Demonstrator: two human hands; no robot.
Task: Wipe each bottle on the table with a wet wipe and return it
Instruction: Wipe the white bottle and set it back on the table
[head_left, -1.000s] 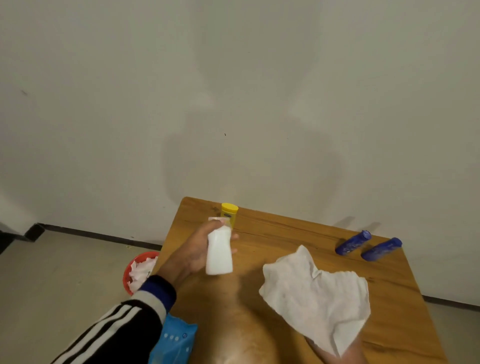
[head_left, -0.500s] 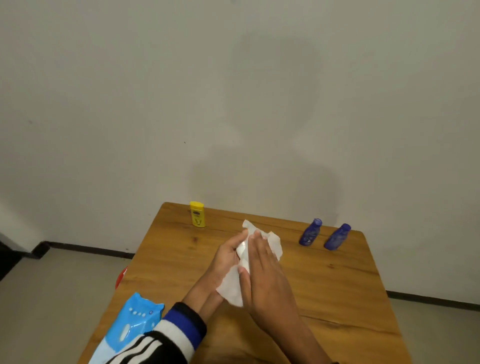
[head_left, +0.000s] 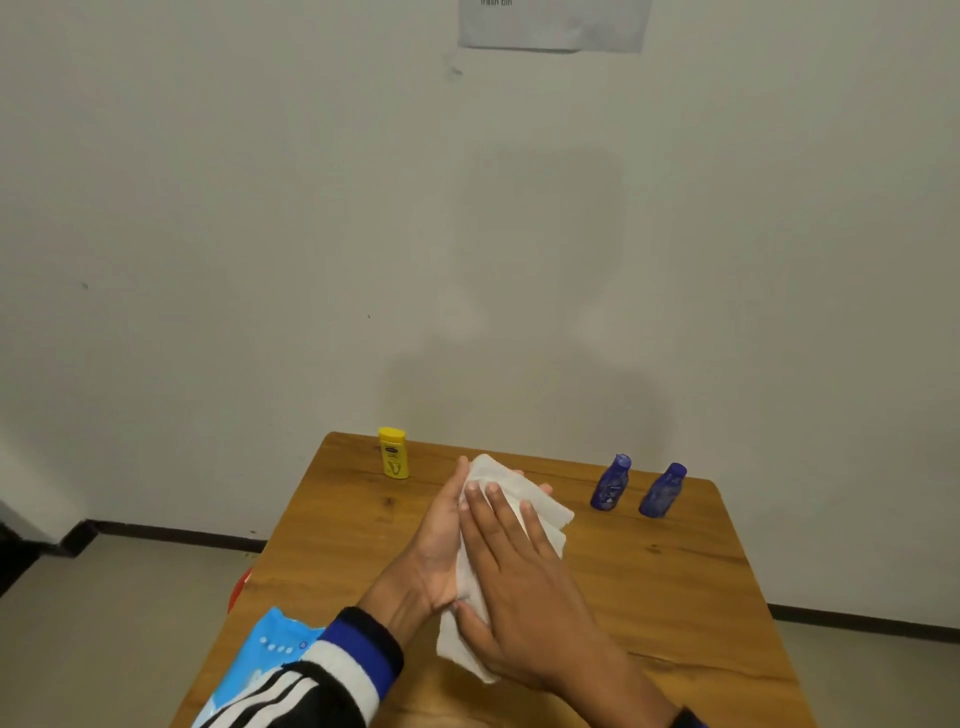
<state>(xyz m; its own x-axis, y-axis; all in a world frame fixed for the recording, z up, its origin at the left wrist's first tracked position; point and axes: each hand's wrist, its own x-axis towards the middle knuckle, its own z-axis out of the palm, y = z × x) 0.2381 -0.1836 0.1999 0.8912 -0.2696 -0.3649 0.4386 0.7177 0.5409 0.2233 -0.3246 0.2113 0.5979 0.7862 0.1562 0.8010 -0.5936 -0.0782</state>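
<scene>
The brown wooden bench (head_left: 675, 582) fills the lower scene against a pale wall. At its near left edge lies a light blue plastic wipe packet (head_left: 260, 654), with a sliver of a red bin (head_left: 240, 590) showing beyond the bench's left edge. Over the middle, the left hand (head_left: 441, 545) lies palm up under a white wet wipe (head_left: 540, 506), and the right hand (head_left: 519, 577) presses flat on top, fingers straight; both grips are loose and uncurled. Whatever sits inside the wipe is fully hidden, so I cannot tell if a bottle is there. Far right stand two dark blue plastic bottles (head_left: 610, 483) (head_left: 662, 491) just beside each other; far left stands a small yellow plastic bottle (head_left: 393, 453). Likely risk: with flat palms, a slick damp bottle could squirt out and roll off the bench, or knock the blue pair over
</scene>
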